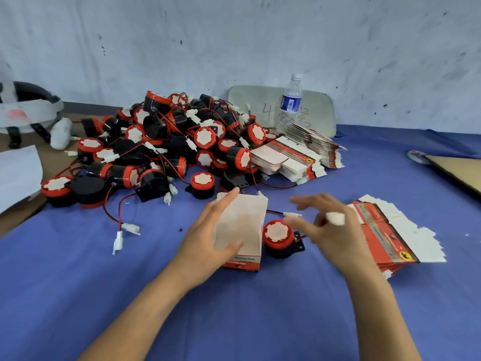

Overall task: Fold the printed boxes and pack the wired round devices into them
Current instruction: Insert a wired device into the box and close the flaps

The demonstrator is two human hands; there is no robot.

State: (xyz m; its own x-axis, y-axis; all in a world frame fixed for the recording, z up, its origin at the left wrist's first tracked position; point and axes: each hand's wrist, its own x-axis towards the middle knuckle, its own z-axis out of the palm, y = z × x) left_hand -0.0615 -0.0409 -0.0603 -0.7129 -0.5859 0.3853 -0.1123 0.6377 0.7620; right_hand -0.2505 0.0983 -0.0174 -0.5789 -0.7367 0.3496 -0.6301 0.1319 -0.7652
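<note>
Left hand [205,241] gripping white printed cardboard box [242,222], red-black round wired device [278,235] just right of box, right hand [335,238] splayed beyond.

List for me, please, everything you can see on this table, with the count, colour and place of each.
Folded box: one, white inside, red print, centre, gripped.
Loose round device: one, black with red-and-white cap, just right of that box.
Device pile: many, black, red and white, wired, back left.
Near flat boxes: one stack, red and white, right side.
Far flat boxes: two stacks, red and white, beside the pile.
Water bottle: one, clear, blue label, by the wall.
Cloth: one, blue, covering the table.
Left hand: grips the folded box.
Right hand: blurred, by the loose device; grip unclear.
</note>
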